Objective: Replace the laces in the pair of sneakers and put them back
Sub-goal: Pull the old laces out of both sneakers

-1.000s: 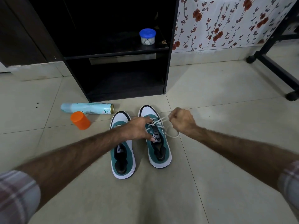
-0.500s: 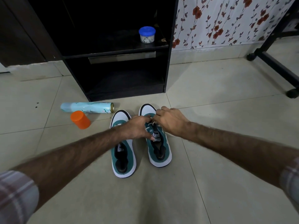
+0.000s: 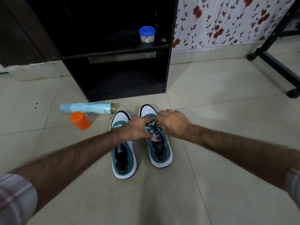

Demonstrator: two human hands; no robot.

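Two teal and white sneakers stand side by side on the tiled floor, toes pointing away from me. The left sneaker (image 3: 123, 158) shows no lace over its open tongue. The right sneaker (image 3: 159, 150) carries a white lace (image 3: 152, 123) across its front eyelets. My left hand (image 3: 138, 129) rests on the right sneaker, thumb pressed on the tongue label. My right hand (image 3: 172, 123) reaches in from the right, its curled fingers pinching the lace over the eyelets. The lace ends are hidden under my hands.
A black shelf unit (image 3: 116, 54) stands just beyond the shoes, with a blue-lidded jar (image 3: 146, 34) on its upper shelf. A pale blue spray can (image 3: 87, 108) lies on the floor at left beside an orange cap (image 3: 80, 120). A black wheeled frame (image 3: 276, 62) stands at right.
My right hand, which had pulled the lace out to the right a second ago, has come back over the right sneaker's eyelets. My left hand has stayed on the shoe.
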